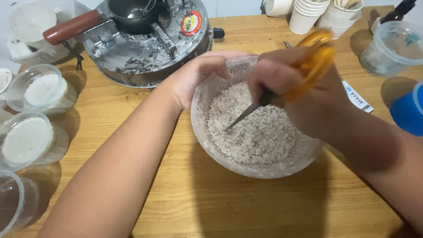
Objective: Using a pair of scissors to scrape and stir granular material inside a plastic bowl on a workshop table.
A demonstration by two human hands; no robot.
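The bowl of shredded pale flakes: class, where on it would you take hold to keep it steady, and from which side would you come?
Grip the bowl by its upper rim, coming from the far left, as the left hand does now. The wall is round and flares upward, so fingers can curl over the edge. The right hand works orange-handled scissors in from the right, so that side is probably best left free.

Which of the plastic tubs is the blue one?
The blue tub sits at the table's right edge, only partly in view. The other tubs are clear: one just behind it, and several along the left side.
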